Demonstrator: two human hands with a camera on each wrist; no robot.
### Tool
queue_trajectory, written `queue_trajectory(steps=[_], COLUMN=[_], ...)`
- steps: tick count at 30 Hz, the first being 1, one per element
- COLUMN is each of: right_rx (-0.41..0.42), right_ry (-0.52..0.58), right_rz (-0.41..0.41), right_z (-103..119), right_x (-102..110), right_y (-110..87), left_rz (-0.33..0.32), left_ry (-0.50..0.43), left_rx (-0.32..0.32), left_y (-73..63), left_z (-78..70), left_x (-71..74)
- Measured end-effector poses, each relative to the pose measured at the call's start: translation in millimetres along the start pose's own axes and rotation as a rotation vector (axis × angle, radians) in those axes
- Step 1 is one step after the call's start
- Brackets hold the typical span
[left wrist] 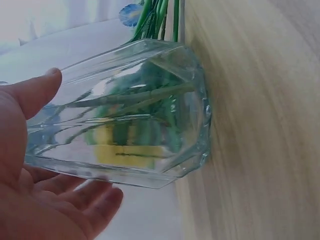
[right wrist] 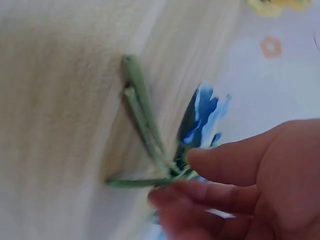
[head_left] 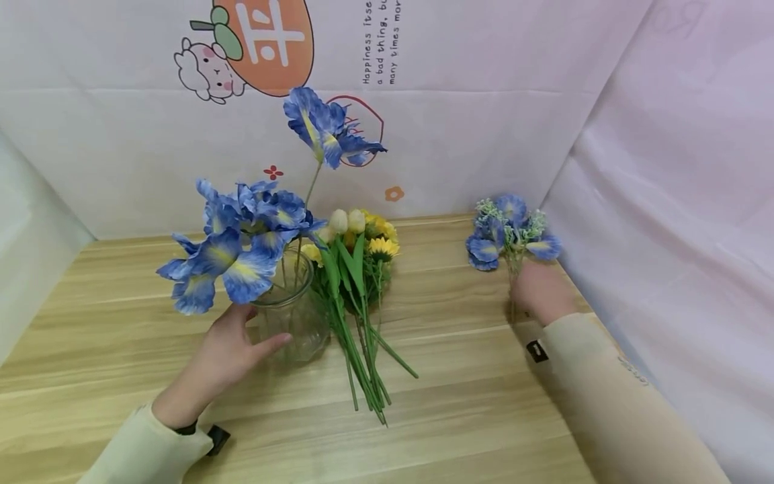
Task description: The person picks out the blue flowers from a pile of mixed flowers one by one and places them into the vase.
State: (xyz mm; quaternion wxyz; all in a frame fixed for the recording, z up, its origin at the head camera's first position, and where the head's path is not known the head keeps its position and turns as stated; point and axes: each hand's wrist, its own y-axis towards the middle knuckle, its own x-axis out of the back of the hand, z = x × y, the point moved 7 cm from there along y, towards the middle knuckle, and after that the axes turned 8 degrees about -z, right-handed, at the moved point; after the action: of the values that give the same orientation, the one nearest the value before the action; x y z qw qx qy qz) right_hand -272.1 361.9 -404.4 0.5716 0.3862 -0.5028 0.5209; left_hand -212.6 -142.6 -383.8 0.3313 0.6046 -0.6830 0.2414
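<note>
A clear glass vase (head_left: 294,323) stands on the table, its lower part faceted. Blue irises (head_left: 226,249) crowd over its rim to the left, and a single taller iris (head_left: 329,131) rises above them. My left hand (head_left: 232,343) holds the vase from the left side; in the left wrist view its thumb (left wrist: 42,92) lies along one side and the fingers along the other, with stems visible through the glass. At the right, my right hand (head_left: 543,290) pinches the green stems (right wrist: 145,120) of blue flowers (head_left: 510,208) with pale green sprigs. It is blurred in the head view.
Right beside the vase lie white tulips (head_left: 347,220) and yellow sunflowers (head_left: 383,249), their long green stems pointing toward me across the wooden table (head_left: 447,403). A printed white cloth (head_left: 471,134) hangs behind the table, and another cloth (head_left: 683,202) borders its right edge.
</note>
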Motion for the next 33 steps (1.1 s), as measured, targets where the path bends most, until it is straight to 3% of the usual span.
queue_trajectory(steps=[4,9,12,15,22,33], right_rx=[0.029,-0.038,-0.081,-0.080,-0.052,-0.088], right_ry=[0.128,0.333,0.455,0.511,0.557,0.525], right_rz=[0.054,0.106,0.110,0.070,-0.021,0.011], right_z=[-16.8,-30.3,-34.7,-35.2,-24.0,-4.6], right_x=[-0.8,-8.9,-12.8,-10.2,8.3,11.3], right_y=[3.6,6.4,6.6,7.7,8.3,-5.1], left_rz=[-0.032,-0.030,-0.016,-0.019,-0.030,-0.032], left_ry=[-0.019,-0.021,-0.023,-0.027,-0.026,-0.018], left_rx=[-0.031,-0.032,-0.020,-0.030,-0.049,-0.067], left_y=[0.5,0.3,0.4,0.7,1.1,1.0], left_z=[-1.0,-1.6,-1.7,-2.4,-3.5,-6.1], left_x=[-0.8,-0.6,-1.3,-0.4,2.4,2.0])
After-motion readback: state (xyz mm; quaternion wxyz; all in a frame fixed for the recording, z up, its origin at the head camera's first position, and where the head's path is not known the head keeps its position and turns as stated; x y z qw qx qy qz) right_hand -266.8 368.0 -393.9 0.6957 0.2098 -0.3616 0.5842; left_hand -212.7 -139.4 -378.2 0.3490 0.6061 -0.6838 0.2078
